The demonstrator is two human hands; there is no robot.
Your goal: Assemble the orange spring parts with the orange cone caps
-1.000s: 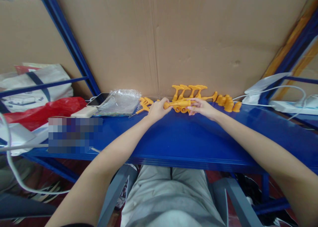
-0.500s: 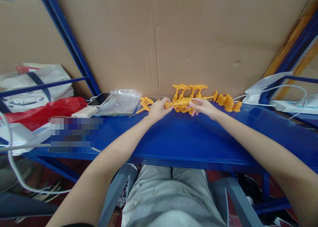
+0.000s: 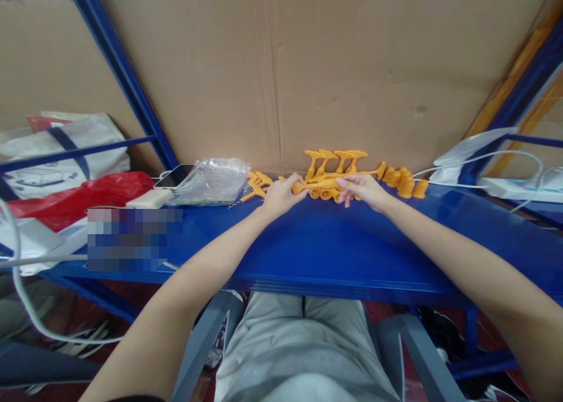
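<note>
An orange plastic toy assembly (image 3: 320, 186) with small wheels lies at the far edge of the blue shelf (image 3: 316, 249), against the cardboard wall. My left hand (image 3: 278, 195) grips its left end. My right hand (image 3: 363, 189) pinches its right end. Behind it stand several orange T-shaped parts (image 3: 335, 158). More orange pieces (image 3: 257, 182) lie just left of my left hand, and several orange cone-shaped pieces (image 3: 404, 183) sit to the right of my right hand.
A clear plastic bag (image 3: 213, 179) and a phone (image 3: 174, 176) lie left of the parts, beside a white block (image 3: 148, 199) and a red bag (image 3: 74, 196). White cables and a power strip (image 3: 510, 187) sit at the right. My legs show below the shelf.
Both hands stay on the orange assembly; my right hand shifted slightly right and up along it. Little else has moved.
</note>
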